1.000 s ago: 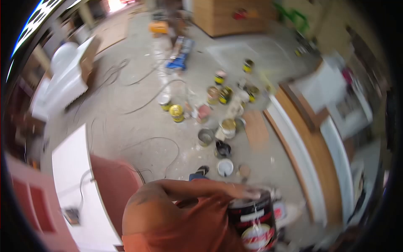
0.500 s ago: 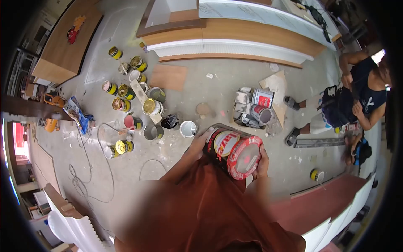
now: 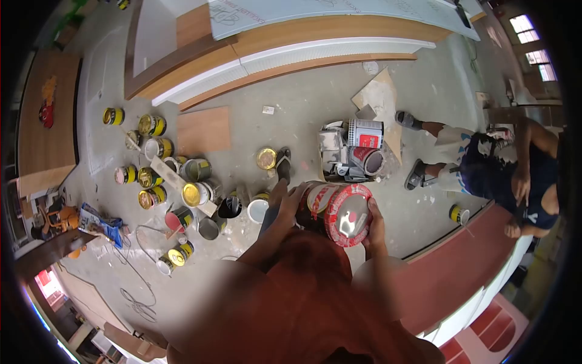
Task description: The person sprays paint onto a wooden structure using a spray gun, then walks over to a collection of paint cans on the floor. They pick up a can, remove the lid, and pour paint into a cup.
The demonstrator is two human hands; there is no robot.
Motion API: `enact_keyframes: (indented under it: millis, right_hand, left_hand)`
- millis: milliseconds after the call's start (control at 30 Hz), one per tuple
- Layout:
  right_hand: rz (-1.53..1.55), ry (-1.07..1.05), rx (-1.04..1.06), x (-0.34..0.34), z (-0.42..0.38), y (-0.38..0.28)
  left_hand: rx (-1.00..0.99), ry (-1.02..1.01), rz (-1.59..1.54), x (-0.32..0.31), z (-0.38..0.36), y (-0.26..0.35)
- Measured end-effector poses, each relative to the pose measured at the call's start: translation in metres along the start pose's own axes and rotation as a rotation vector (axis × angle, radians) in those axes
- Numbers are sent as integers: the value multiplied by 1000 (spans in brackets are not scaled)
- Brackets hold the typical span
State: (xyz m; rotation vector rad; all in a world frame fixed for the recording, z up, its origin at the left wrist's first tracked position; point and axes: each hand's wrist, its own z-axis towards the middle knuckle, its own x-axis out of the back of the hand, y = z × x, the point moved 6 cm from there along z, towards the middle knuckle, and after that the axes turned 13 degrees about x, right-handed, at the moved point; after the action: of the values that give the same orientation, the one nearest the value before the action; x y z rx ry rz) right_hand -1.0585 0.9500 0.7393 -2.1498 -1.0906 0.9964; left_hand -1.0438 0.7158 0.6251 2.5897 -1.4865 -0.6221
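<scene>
A large dark paint can (image 3: 315, 203) with a red-bordered end and a red and white label is tilted in front of my body. My left hand (image 3: 292, 205) grips its left side. Around the right edge of its shiny round end, my right hand (image 3: 376, 225) is wrapped. Just beyond the can is a foot in a flip-flop (image 3: 284, 162), next to a gold-coloured round tin (image 3: 266, 159) on the floor. To the left of my left hand stands an open can of pale paint (image 3: 259, 210).
Several yellow and black cans (image 3: 151, 125) crowd the floor on the left, with a board (image 3: 168, 173) across some. A box of cans (image 3: 330, 151) lies ahead, beside a stained sheet (image 3: 377, 97). On the right stands another person (image 3: 503, 164). A reddish panel (image 3: 448, 261) lies lower right.
My view has turned, and the floor cans now appear further left and lower. A foot in a flip-flop has come into sight beyond the can. Both hands still hold the can.
</scene>
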Motion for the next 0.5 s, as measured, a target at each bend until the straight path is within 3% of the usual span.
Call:
enact_keyframes:
  millis: [67,133,233,300,400,433,500]
  right_hand:
    - [-13,-7,13,-21,50,18]
    - [-42,-39,6,-32,109,48]
    - [-173,19,-87,-3,220,139]
    - [-73,29,31,-9,300,200]
    - [-61,13,82,9,404,285]
    - [-93,-58,63,12,435,309]
    - [-77,49,-44,17,474,350]
  left_hand:
    - [16,4,-53,11,61,23]
    - [34,1,-75,51,187,10]
    - [8,23,9,79,303,38]
    - [-50,24,-217,101,384,49]
    - [-169,100,94,188,547,46]
    - [-223,155,207,201,577,57]
    - [-433,270,463,198,600,88]
